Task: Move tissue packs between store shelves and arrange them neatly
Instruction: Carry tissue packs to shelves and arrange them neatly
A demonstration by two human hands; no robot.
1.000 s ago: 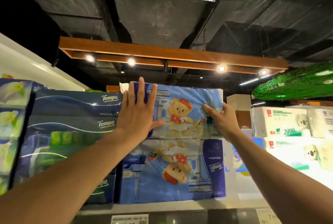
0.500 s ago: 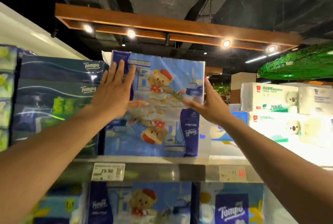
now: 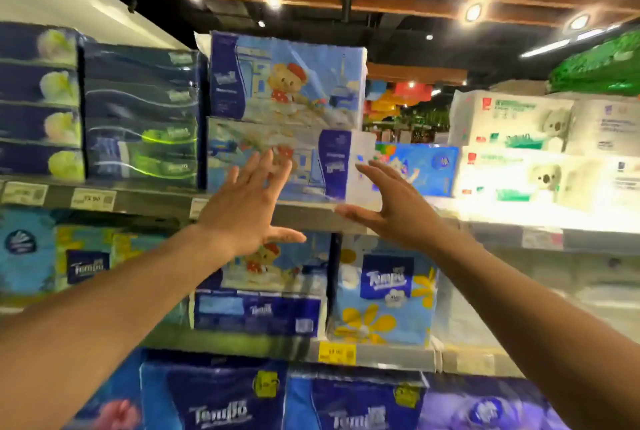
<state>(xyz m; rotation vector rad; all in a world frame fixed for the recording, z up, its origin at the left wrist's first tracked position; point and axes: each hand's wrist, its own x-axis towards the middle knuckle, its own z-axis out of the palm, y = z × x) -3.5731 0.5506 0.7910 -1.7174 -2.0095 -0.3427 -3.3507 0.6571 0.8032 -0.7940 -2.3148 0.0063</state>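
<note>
On the top shelf (image 3: 152,203), an upper bear pack (image 3: 287,80) is sitting on a lower bear pack (image 3: 311,159), near the middle. Just left of them a stack of boxed tissues (image 3: 142,118) is standing, with another stack (image 3: 41,100) further left. To the right, a smaller pack (image 3: 419,170) is sitting further back, and beyond it koala packs (image 3: 509,125) are lying two high. The left hand (image 3: 242,218) and right hand (image 3: 394,215) are hovering side by side, apart, in front of the lower bear pack and the shelf's edge. On the middle shelf (image 3: 242,343) below, a third bear pack (image 3: 263,291) is standing left of a flower pack (image 3: 384,298).
</note>
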